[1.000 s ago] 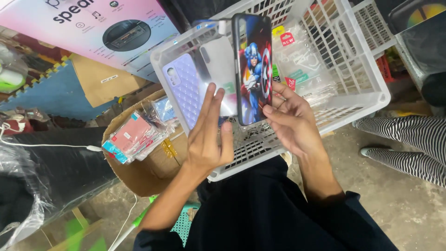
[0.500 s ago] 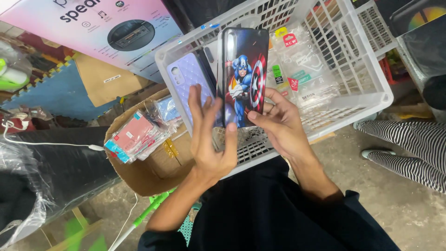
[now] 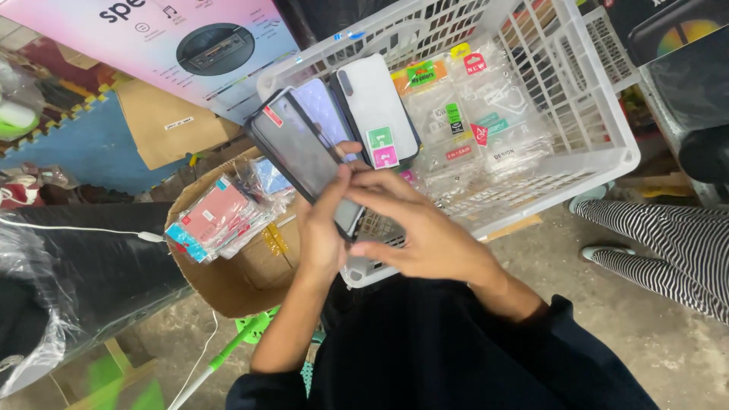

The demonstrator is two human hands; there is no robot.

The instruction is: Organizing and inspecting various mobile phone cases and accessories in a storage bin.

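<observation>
My left hand [image 3: 323, 235] grips the lower end of a dark phone case [image 3: 298, 152], which lies tilted up to the left with its plain dark side toward me. My right hand [image 3: 425, 228] reaches across from the right, its fingers pinching the same lower end. Both hands hover over the near left corner of a white plastic basket [image 3: 623, 163]. Just behind the case, a lilac quilted case [image 3: 325, 102] and a white case with small stickers [image 3: 376, 102] lean inside the basket.
Several clear packets with coloured labels [image 3: 478, 114] fill the basket. A cardboard box [image 3: 228, 292] on the left holds pink packaged cases [image 3: 216, 220]. A large pink speaker carton [image 3: 190, 42] lies behind. Another person's striped legs [image 3: 668, 235] stand at the right.
The case with the printed hero picture has been turned over and tipped to the left, so its dark side faces me. Both hands have closed together on its lower end.
</observation>
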